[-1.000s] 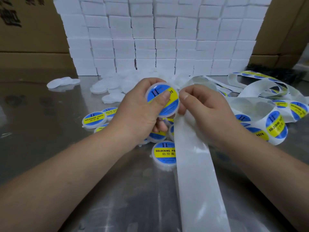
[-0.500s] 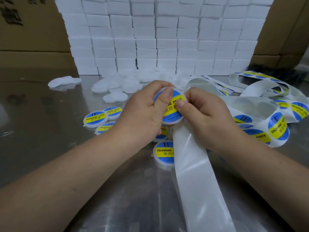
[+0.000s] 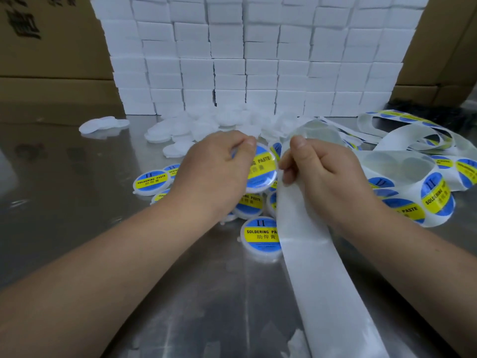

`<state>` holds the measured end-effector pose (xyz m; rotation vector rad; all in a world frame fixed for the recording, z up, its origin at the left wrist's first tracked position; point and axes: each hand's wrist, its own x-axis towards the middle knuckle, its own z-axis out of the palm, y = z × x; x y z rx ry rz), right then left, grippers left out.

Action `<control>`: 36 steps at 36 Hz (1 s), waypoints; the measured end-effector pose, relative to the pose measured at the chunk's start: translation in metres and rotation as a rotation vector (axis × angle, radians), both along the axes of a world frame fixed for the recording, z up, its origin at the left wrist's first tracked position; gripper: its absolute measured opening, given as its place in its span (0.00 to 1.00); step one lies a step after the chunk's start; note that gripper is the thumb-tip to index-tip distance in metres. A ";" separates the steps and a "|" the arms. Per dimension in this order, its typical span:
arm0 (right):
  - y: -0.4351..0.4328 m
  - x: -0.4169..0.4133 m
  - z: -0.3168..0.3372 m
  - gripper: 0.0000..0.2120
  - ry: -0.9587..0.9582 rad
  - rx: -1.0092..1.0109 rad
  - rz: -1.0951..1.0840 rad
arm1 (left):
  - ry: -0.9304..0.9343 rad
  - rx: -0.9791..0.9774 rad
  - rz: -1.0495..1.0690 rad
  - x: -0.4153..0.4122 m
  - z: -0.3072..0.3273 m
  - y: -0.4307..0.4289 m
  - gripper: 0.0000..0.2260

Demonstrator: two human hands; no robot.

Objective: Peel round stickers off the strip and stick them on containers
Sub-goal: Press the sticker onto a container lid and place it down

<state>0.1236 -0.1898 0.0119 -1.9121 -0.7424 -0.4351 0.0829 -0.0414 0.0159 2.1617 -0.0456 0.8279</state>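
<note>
Labelled container (image 3: 260,169) clamped in L grip (image 3: 216,171); R grip (image 3: 325,174) pinching strip (image 3: 317,267).

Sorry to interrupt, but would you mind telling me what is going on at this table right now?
A person is labelling small round containers. The left hand holds a container that already carries a blue and yellow soldering paste sticker. The right hand grips the white backing strip, which runs down toward the camera. Several labelled containers lie on the metal table, with unlabelled white ones further back.
</note>
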 end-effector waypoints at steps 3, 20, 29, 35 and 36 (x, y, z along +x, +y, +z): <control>-0.002 0.002 0.002 0.18 0.008 0.019 -0.007 | 0.077 0.018 0.136 0.008 0.001 0.011 0.16; 0.000 -0.002 0.004 0.03 0.004 0.105 0.131 | 0.048 0.182 0.177 0.006 0.001 0.010 0.13; -0.003 -0.011 0.007 0.14 0.005 0.088 0.391 | 0.113 0.056 -0.197 -0.012 0.006 -0.010 0.19; -0.003 -0.013 0.009 0.15 -0.066 0.212 0.299 | -0.006 -0.047 -0.173 -0.008 0.003 -0.008 0.11; -0.003 -0.012 0.009 0.14 -0.082 0.244 0.249 | -0.011 -0.049 -0.182 -0.008 0.002 -0.009 0.10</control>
